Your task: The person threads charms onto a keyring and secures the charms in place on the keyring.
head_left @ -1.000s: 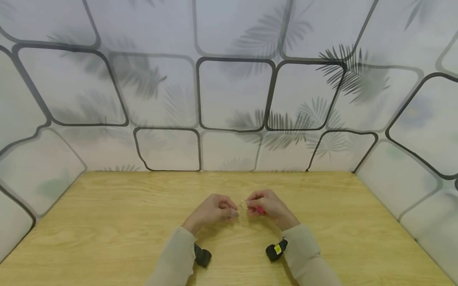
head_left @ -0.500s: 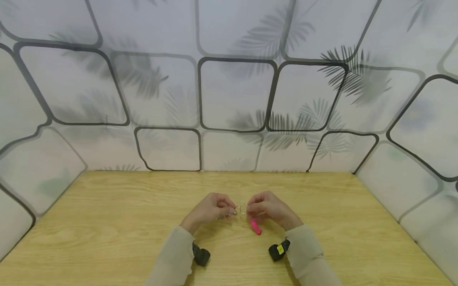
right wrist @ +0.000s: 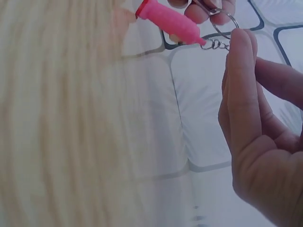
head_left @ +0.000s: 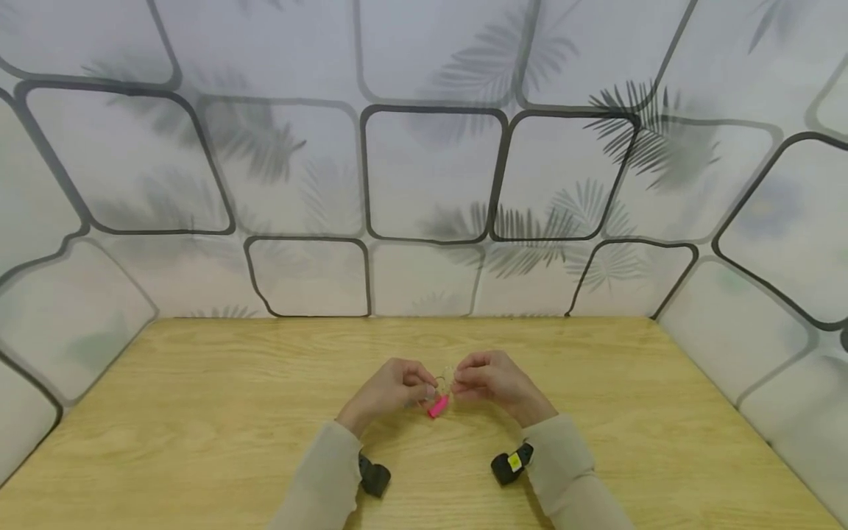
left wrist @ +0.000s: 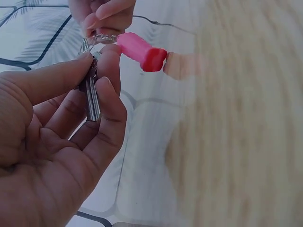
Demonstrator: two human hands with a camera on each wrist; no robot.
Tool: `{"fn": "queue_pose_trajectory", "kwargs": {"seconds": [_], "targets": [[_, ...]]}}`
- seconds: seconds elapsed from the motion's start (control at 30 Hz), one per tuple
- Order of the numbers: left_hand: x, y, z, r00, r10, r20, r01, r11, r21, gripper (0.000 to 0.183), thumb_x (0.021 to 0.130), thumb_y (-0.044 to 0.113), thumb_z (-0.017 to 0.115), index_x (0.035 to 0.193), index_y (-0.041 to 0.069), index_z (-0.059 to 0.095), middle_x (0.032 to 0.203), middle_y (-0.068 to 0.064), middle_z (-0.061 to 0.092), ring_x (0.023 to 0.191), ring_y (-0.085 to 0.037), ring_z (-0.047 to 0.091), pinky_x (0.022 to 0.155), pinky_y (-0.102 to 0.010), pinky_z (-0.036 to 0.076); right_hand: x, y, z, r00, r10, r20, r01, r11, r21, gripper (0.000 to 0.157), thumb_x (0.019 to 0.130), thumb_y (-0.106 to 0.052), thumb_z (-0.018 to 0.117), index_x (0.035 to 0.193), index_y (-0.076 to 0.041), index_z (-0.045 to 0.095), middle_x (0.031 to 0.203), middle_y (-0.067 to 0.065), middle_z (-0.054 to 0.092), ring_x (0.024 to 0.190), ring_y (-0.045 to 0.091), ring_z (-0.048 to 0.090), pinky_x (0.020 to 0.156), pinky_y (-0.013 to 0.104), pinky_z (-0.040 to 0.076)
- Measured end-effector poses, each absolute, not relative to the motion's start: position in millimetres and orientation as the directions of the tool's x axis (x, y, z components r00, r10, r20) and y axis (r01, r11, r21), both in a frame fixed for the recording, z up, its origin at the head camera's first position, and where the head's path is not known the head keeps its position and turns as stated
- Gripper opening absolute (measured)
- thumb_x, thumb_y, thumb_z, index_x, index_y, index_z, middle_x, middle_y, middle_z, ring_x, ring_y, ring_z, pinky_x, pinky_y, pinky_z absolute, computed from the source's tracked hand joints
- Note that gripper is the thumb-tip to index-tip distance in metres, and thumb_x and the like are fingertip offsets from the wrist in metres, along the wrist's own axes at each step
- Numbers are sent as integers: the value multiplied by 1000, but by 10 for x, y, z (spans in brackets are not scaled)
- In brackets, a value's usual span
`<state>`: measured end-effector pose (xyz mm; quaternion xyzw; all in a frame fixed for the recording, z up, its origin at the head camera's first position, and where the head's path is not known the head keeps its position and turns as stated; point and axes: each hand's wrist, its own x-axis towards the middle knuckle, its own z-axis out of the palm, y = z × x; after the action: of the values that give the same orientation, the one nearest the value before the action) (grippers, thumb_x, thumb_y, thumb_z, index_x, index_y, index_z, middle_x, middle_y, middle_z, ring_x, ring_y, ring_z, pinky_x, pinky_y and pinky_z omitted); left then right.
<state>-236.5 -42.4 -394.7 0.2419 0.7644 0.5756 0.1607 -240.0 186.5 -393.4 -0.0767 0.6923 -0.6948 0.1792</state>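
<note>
My left hand pinches metal keys between thumb and fingers, a little above the table. From them a metal key ring reaches across to my right hand, whose thumb and fingertips pinch around its far side; the exact grip point is hidden behind the fingers. A short chain near those fingertips carries a pink keychain charm, a ridged tube with a red end. In the head view the charm hangs tilted between the hands, nearer the left one.
The wooden table stretches out all around the hands. Behind and at both sides stand walls of patterned fabric with dark outlines and leaf prints. A small black camera sits on the left wrist, another on the right.
The pink charm has swung from beneath the right hand over to the left, now hanging between the hands. The ring between the fingertips has turned. Both hands stay nearly in place.
</note>
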Motion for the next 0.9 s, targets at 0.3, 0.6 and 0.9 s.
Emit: {"fn": "queue_pose_trajectory", "kwargs": {"seconds": [0.3,0.6,0.9], "targets": [[-2366,-410,-3962,-820,572,20,190,240,952,10,99,1,62,100,-6,68,83,-12,72,75,-23,68,67,-30,54,-2380,1773,-3910,-936,-336,-107,139,-71,-988,14,96,12,55,90,4,64,80,7,67,73,13,71,74,28,60],[-2369,-397,-3976,-775,631,44,208,189,960,9,99,-2,61,100,-7,68,92,-20,74,81,-30,71,71,-31,57,-2356,1730,-3933,-936,-335,-111,150,-92,-984,16,96,8,59,89,-1,70,78,4,68,71,12,69,68,25,60],[-2358,-416,-3964,-799,598,60,208,181,961,11,99,1,62,102,-7,69,94,-22,72,77,-23,66,73,-35,57,-2361,1750,-3933,-934,-343,-101,102,13,-995,19,99,2,57,114,13,62,86,5,69,76,14,69,75,32,60]]}}
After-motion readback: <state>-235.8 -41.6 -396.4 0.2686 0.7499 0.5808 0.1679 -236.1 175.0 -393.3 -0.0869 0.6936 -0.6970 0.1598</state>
